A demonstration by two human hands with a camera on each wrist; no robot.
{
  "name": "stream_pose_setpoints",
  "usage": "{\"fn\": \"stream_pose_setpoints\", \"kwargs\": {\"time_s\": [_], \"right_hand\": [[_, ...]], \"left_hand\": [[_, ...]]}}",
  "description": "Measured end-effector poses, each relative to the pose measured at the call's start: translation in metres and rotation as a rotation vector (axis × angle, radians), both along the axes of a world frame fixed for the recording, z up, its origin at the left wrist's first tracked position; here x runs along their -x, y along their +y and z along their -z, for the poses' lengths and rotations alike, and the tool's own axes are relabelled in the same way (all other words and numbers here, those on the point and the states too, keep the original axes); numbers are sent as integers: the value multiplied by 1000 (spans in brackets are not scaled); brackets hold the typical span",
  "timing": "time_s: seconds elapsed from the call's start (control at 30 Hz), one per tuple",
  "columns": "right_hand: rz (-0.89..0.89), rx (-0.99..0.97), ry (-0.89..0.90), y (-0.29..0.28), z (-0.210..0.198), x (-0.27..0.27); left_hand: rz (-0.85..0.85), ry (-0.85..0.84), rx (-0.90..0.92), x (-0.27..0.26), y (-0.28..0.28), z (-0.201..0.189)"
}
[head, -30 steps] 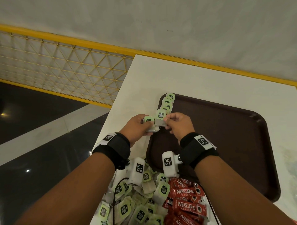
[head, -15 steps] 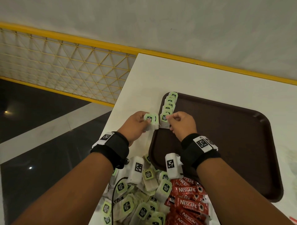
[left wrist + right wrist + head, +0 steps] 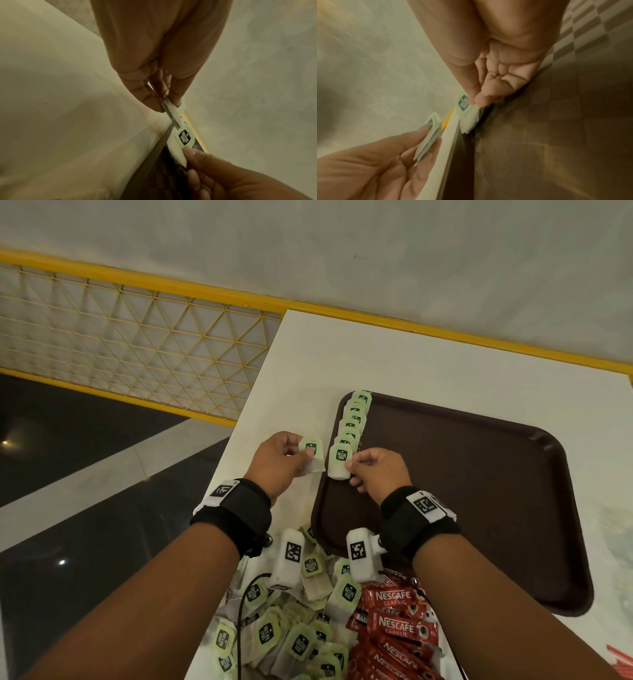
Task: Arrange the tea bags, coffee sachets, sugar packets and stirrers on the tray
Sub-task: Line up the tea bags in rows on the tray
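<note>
A brown tray [image 3: 479,491] lies on the white table [image 3: 342,354]. A row of green-labelled tea bags [image 3: 354,419] overlaps along its left rim. My right hand [image 3: 352,470] pinches one tea bag [image 3: 339,462] at the near end of that row, over the tray's left edge. My left hand [image 3: 305,455] hovers just left of the tray and pinches a thin stack of tea bags [image 3: 311,451]. The left wrist view shows that stack [image 3: 171,106] between thumb and fingers. In the right wrist view the held tea bag [image 3: 464,106] sits against the tray rim.
A loose pile of tea bags [image 3: 291,638] and red Nescafe sachets [image 3: 397,628] lies at the table's near end under my wrists. Something red [image 3: 620,662] shows at the bottom right corner. The table's left edge drops to a dark floor; a yellow lattice railing [image 3: 137,344] stands beyond.
My hands were together on the tea bags. They have drawn apart: the right one carried a single bag to the row's near end, the left kept the stack.
</note>
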State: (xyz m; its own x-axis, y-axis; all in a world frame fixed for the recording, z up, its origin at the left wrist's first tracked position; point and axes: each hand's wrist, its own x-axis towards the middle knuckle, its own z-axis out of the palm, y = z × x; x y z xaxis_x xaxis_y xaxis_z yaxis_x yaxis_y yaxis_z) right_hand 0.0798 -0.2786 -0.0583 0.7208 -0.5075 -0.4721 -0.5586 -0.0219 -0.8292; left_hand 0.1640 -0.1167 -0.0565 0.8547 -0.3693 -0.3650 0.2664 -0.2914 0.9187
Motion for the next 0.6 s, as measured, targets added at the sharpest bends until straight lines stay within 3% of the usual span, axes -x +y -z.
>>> {"fn": "stream_pose_setpoints", "kwargs": {"time_s": [0.33, 0.43, 0.6], "right_hand": [[99, 108, 77, 0, 5, -8], [34, 168, -21, 2, -9, -1], [-168, -26, -95, 14, -21, 12]], "left_hand": [[14, 45, 1, 3, 3, -4], [38, 44, -3, 5, 0, -5], [84, 44, 0, 10, -9, -10]]}}
